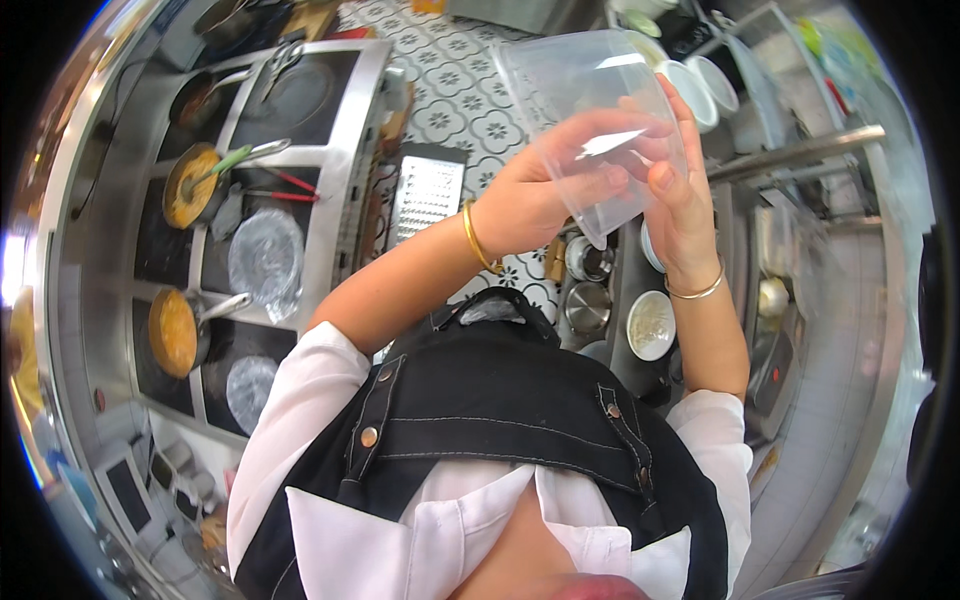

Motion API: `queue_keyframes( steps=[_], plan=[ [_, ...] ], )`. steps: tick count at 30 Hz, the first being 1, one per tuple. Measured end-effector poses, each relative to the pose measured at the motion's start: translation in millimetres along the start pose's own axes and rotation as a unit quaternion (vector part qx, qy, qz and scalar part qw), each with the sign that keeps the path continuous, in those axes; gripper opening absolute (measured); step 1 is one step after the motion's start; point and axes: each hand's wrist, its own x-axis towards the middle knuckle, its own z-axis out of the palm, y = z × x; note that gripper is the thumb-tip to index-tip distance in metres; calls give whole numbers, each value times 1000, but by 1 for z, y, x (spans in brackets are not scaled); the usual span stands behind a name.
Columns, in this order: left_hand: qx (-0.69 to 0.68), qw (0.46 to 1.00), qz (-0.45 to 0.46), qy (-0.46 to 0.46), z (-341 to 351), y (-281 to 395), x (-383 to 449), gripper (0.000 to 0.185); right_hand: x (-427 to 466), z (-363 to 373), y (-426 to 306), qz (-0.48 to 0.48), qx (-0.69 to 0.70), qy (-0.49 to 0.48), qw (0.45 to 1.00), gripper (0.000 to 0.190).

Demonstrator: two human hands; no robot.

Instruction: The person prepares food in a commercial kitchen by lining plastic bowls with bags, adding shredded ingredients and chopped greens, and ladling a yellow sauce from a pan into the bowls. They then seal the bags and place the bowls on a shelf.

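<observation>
Before my chest, a clear plastic tub (585,82) is tilted between my two hands. My left hand (534,187), with a gold bangle at the wrist, grips it from the left, its fingers seen through the clear wall. At the tub's right side, my right hand (686,191) holds it with the thumb towards me and the fingers around the far side. The tub looks to have nothing in it. Both hands are close together, above the patterned tile floor (442,82).
On the left, a steel-edged cooktop (330,169) bears pans of orange food (178,334) (196,176), a dark frying pan (296,97), red-handled tongs (281,187) and film-covered bowls (266,251). To the right, a counter holds white bowls (651,325) below a steel rail (802,150).
</observation>
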Motion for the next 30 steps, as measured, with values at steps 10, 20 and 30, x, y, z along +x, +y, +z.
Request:
queue_keyframes(
  steps=[10, 20, 30],
  plan=[
    [318, 932, 99, 142, -63, -17, 17, 33, 104, -1, 82, 53, 110, -167, 978, 111],
    [690, 547, -268, 391, -128, -34, -17, 20, 233, -27, 177, -101, -87, -100, 986, 104],
    [635, 648, -89, 411, -171, -50, -39, 41, 215, 65, 280, 286, 225, -295, 883, 84]
  ],
)
